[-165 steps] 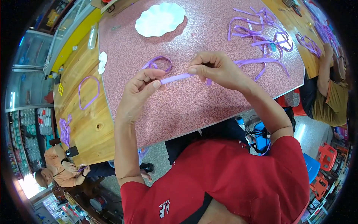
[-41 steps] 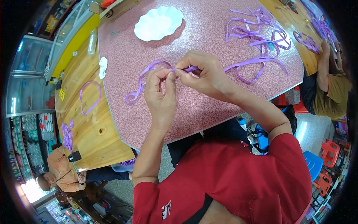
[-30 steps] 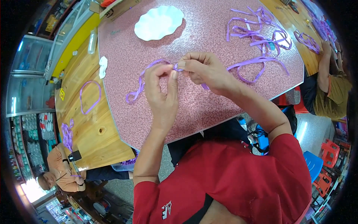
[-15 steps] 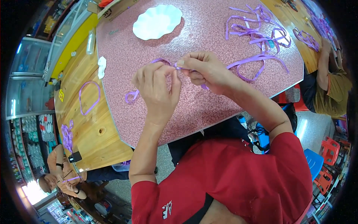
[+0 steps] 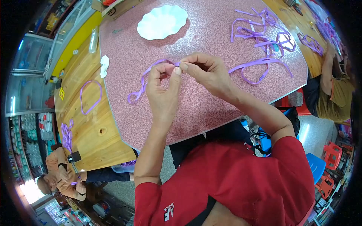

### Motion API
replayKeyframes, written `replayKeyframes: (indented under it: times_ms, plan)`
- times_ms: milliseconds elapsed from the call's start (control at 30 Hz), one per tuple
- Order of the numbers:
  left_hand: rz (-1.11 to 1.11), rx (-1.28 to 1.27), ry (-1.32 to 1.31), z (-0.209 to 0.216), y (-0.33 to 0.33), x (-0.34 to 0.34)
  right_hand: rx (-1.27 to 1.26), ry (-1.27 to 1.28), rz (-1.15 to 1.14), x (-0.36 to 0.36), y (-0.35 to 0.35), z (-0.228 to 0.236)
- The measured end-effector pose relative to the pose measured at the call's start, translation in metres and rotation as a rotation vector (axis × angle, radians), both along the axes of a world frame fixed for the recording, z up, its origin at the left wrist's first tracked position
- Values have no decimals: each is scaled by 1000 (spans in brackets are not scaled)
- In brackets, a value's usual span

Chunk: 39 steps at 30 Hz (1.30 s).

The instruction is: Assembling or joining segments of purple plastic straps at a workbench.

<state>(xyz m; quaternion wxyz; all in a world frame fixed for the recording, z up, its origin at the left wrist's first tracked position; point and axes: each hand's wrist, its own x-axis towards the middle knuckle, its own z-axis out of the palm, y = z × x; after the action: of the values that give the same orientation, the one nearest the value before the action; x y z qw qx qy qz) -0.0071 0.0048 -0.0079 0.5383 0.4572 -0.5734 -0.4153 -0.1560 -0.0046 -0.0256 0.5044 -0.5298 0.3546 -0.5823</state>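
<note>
We see both bare hands above the pink table (image 5: 130, 126), thumbs and forefingers meeting almost tip to tip. The left hand (image 5: 163, 88) pinches a purple ribbon (image 5: 177, 64), and the right hand (image 5: 209, 73) pinches it just beside; we suppose that so close a hold gives finer control over such a narrow strip. The ribbon is between the fingertips, and its tail (image 5: 143, 83) seems to curve leftward onto the table, finishing in a small curl. A heap of ribbons (image 5: 247, 36) lies at the far right, maybe for easy reach of the right hand. The white dish (image 5: 145, 27) stands beyond the hands, perhaps so that the forearms do not knock it. About writing: the red shirt (image 5: 233, 169) carries white lettering (image 5: 169, 211), and the cardboard box (image 5: 122, 7) has dark print; on the ribbons we can read none.
</note>
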Motion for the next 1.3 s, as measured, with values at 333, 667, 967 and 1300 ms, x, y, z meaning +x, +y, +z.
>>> replayKeyframes:
  times_ms: [333,667,967,1300]
  plan:
    - [124,-651,-357,-9,-6,-2,547,-506,445,-9,1,21]
    - [57,-559,-307,-4,-5,2,522,-326,274,-9,7,35]
    - [9,-482,-262,-7,-4,10,203,177,192,-19,2,27]
    - [-57,-442,-289,-9,-7,12,72,473,80,-28,7,32]
